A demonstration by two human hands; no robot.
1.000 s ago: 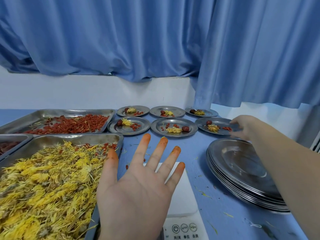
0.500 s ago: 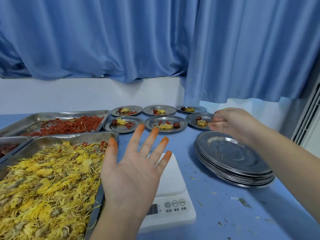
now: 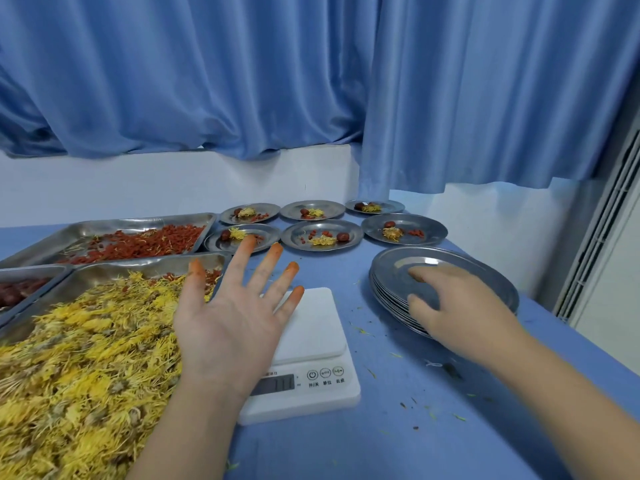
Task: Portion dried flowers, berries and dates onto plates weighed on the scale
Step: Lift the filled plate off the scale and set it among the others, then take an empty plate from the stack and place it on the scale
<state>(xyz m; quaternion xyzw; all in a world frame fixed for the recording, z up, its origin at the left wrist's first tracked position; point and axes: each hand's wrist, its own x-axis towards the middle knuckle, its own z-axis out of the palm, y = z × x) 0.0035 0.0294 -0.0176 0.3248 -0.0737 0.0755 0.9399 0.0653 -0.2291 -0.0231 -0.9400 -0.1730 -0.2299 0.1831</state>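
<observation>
A blue curtain (image 3: 242, 81) hangs well behind the scale (image 3: 311, 323), above a white wall. The scale sits on a blue table (image 3: 433, 427) that reaches out on every side of it. Just left of the scale is the largest tray (image 3: 114, 271), heaped with yellow dried flowers (image 3: 69, 358). Behind and left of the scale is a second tray (image 3: 138, 221) of red berries (image 3: 145, 242). Far left of the scale, a third tray (image 3: 31, 271) shows dark dates (image 3: 17, 292) at the frame edge.

Right of the scale stands a stack of plates (image 3: 450, 258). The right hand (image 3: 460, 306) lies on the top one, fingers bent, thumb against the rim nearest the scale. Blur hides whether it pinches the plate.

The left hand (image 3: 235, 327) is held over the scale's left part, palm up, fingers spread wide and holding nothing. Its fingertips (image 3: 292, 266) are stained orange.

Behind the scale, six filled plates (image 3: 433, 230) sit in two rows, each with flowers, berries and a date. The scale's platform is bare.
</observation>
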